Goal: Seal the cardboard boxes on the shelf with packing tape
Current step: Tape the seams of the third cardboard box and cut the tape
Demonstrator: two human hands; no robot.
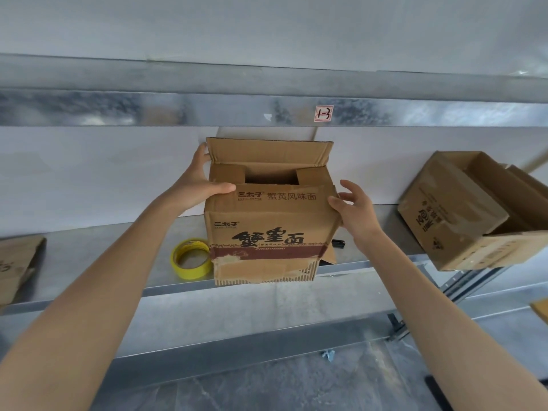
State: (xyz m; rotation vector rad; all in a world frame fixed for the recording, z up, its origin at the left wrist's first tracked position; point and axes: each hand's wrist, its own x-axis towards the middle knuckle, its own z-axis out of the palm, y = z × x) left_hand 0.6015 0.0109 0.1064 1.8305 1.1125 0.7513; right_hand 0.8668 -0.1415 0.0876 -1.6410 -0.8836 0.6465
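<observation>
A brown cardboard box (pixel 267 232) with dark printed characters stands on the metal shelf (pixel 103 262), its front edge past the shelf lip. Its far flap stands up, the two side flaps lie folded in, and the near flap is bent down over the top. My left hand (pixel 201 182) holds the box's upper left corner, thumb on the near flap and fingers behind the raised flap. My right hand (pixel 353 209) touches the box's upper right edge with fingers spread. A yellow roll of packing tape (pixel 191 258) lies flat on the shelf just left of the box.
An open cardboard box (pixel 462 209) lies tilted at the shelf's right end. Another piece of cardboard (pixel 17 262) sits at the left edge. A small black object (pixel 338 243) lies behind the main box's right side. A metal beam (pixel 178 111) with a label runs overhead.
</observation>
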